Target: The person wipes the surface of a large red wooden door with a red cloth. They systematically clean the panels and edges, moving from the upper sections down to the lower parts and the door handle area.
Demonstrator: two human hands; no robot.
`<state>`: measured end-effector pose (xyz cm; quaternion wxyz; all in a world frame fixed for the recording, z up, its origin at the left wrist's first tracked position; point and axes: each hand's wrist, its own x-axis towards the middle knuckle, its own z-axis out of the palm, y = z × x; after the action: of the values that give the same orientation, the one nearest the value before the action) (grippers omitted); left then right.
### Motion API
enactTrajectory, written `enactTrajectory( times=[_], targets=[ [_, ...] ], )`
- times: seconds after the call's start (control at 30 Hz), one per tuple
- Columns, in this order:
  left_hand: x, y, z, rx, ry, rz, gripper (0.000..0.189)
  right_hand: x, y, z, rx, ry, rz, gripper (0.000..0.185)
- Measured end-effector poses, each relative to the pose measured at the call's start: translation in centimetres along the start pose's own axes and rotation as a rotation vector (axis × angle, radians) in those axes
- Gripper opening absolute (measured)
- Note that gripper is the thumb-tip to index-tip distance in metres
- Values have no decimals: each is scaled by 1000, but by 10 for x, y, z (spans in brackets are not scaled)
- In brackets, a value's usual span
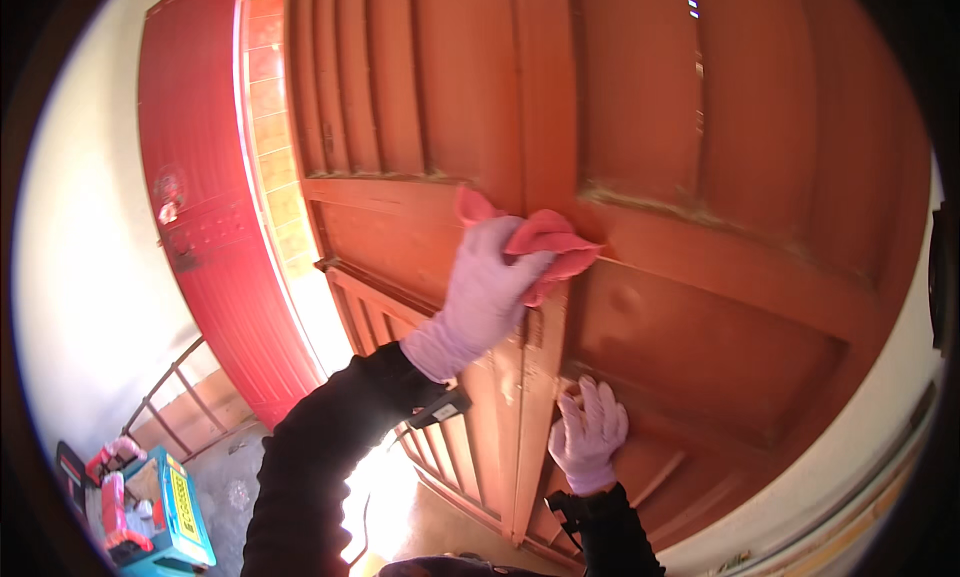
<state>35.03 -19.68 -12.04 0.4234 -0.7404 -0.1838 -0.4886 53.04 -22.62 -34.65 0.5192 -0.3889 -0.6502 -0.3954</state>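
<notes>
A brown-orange panelled double door (547,111) stands before me, with greyish dust along the ledges of its panels. My left hand (484,288), in a pale purple glove, grips a pink-red cloth (559,247) against the door's middle stile, where the two leaves meet. Lower and to the right, my right hand (590,427), gloved the same way, rests on the right leaf near its inner edge, with nothing visible in it; its fingers are loosely bent. Paint looks worn on the stile below the cloth. A small black device with a cable is at my left wrist.
A red metal door (217,202) with a handle stands at the left, beside a bright opening. On the floor at lower left sits a teal toolbox (184,502) with red parts, near a brown metal rack (176,397). A pale wall rises at far left.
</notes>
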Motion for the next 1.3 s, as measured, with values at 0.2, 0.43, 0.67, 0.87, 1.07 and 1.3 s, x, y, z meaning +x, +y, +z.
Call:
enactTrajectory(
  times=[0.2, 0.43, 0.67, 0.87, 1.07, 1.3],
  targets=[
    [50, 37, 32, -127, 287, -341, 45, 13, -4, -13, 79, -68, 64, 39],
    [129, 168, 72, -312, 62, 123, 28, -11, 8, -8, 260, -186, 79, 27],
    [152, 196, 76, -322, -9, 488, 22, -25, 1, -4, 175, -230, 82, 34],
    [97, 105, 59, -430, 18, 464, 21, 5, 4, -26, 136, -278, 63, 29],
    [25, 32, 17, -334, -15, 112, 26, 15, 0, -25, 99, -128, 10, 46],
    [-60, 64, 16, -311, -43, -211, 30, 10, 4, -19, 44, -168, -10, 48]
  ],
)
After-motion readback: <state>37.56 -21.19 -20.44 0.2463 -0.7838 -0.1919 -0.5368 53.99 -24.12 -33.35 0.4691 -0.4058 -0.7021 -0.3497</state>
